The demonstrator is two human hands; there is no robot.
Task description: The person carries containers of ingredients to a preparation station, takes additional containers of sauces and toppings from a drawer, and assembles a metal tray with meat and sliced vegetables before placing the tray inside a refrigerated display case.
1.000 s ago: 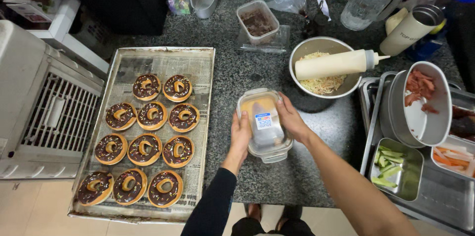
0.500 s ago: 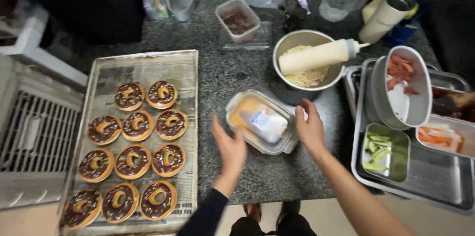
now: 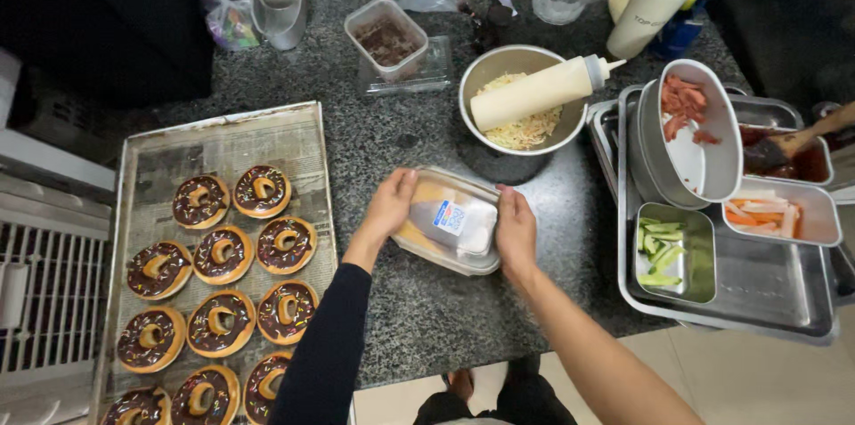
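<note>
While flanking it, both hands grip the plastic container (image 3: 450, 222).

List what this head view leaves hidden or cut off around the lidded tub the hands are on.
- Tub contents: hidden under its lid and label.
- Left hand and right hand at its ends; the grip underneath is hidden.
- Front doughnuts: cut off by the bottom edge.
- Bowl contents: partly under the squeeze bottle.

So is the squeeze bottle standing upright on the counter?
No, the squeeze bottle lies on its side across the rim of the metal bowl of noodles.
</note>
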